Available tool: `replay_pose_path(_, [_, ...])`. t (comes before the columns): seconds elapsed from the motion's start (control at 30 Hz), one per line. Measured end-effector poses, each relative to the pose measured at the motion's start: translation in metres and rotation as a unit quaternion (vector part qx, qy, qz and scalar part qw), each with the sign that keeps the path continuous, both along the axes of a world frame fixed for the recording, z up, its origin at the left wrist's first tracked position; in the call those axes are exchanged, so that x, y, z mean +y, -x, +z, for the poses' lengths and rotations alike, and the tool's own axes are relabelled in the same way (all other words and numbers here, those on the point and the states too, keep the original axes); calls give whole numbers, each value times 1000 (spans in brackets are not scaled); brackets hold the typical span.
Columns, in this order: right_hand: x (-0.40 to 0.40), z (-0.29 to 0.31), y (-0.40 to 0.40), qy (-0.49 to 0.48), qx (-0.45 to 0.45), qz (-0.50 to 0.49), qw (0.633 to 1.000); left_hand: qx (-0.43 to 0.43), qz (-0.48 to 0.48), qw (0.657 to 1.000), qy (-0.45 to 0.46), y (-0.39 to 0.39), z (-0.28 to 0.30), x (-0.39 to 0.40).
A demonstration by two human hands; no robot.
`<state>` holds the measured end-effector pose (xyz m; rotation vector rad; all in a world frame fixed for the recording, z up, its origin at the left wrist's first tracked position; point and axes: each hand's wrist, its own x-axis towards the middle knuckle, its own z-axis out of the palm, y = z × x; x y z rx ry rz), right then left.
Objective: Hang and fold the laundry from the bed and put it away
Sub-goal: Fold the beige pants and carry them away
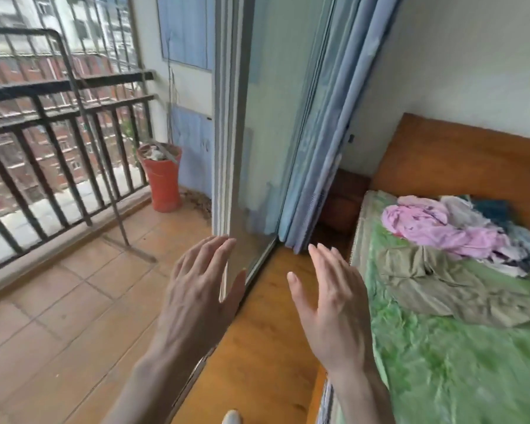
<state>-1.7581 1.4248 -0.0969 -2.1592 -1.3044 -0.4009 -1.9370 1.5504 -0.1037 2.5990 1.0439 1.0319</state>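
One orange-red plastic bucket (162, 179) stands at ten o'clock on the tiled balcony floor (74, 301), against the blue-and-white wall; it holds crumpled pale scraps and a grey stick, too blurred to name. Just beside it, the black metal railing (43, 123) runs off the frame's left edge.

Two bare hands are raised at six o'clock. The left hand (199, 286) has straight, spread fingers and grips nothing; its fingertips lie over the white sliding door frame (227, 117), though contact cannot be told. The right hand (331, 304) is also flat-fingered and holds nothing, above the orange wooden floor (266, 332).

The pile of laundry (459, 240) sits at three o'clock on the green patterned bedspread (456, 362): one pink garment, one olive-brown one, and several grey and dark-blue pieces tangled beyond counting. The brown wooden headboard (456, 160) is cut off at right. One white shoe tip (231, 417) shows at the bottom edge.
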Motion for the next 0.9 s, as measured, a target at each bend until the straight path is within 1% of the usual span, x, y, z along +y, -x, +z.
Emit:
replay_pose_path(0.17, [6,-8,-57,1,-3,-95,995,3,-108,994,0,-80,1,36])
replay_pose_path(0.33, [32,-10,-126,-14,0,-170,985,10,-187,982,-4,-172,-2,75])
replay_pose_path(0.47, [54,-13,-194,-34,6,-220,975,28,-233,972,-16,-250,2,111])
replay_pose_path(0.67, [92,-9,-291,-79,17,-264,961,53,-279,958,-46,-364,11,158])
replay_pose_path(0.9, [93,-16,-364,-38,31,-324,945,46,-338,940,-23,-471,-5,178])
